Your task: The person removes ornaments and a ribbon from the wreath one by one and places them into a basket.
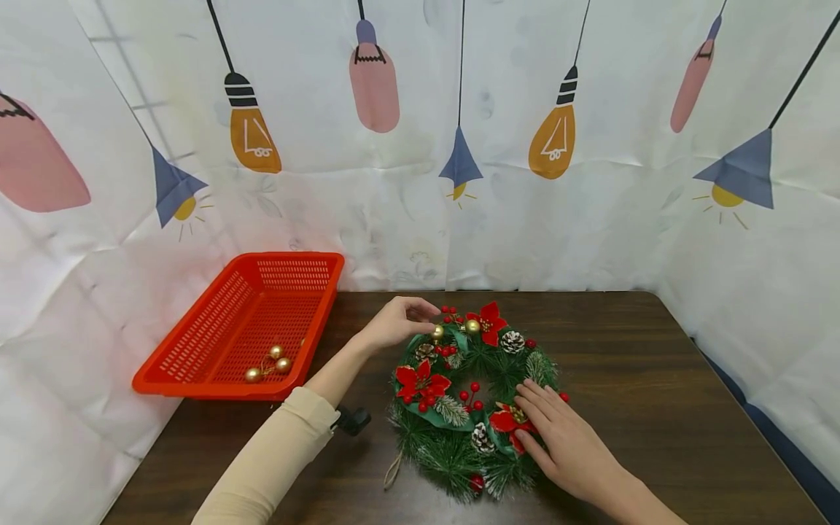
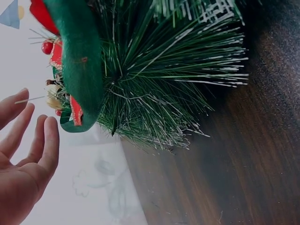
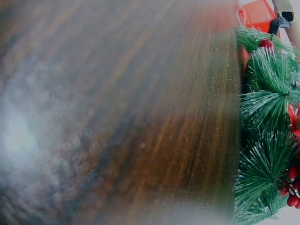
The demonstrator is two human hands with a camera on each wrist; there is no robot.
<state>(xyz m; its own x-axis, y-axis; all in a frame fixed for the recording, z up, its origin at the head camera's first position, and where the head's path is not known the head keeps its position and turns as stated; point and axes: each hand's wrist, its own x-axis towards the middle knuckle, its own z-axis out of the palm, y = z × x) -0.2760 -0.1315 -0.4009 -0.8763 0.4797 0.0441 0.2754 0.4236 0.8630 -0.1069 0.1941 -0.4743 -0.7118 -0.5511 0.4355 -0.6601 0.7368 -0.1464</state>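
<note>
Green wreath [image 1: 488,364] on bench [image 1: 669,408], lower middle of head frame, dressed with red flowers [image 1: 488,324], pinecones [image 1: 512,341], red berries [image 1: 475,387]. Left hand [image 1: 399,321] at wreath's upper left; fingers loosely bent, spread apart, tips by gold ball [image 1: 437,332], contact unclear. Right hand [image 1: 564,441] at wreath's lower right, fingers straight, resting on it, thumb at one flower. Red basket [image 1: 210,389] left of centre, small gold baubles [image 1: 283,364] inside. White curtain [image 1: 407,226] with printed lamps across upper frame.
</note>
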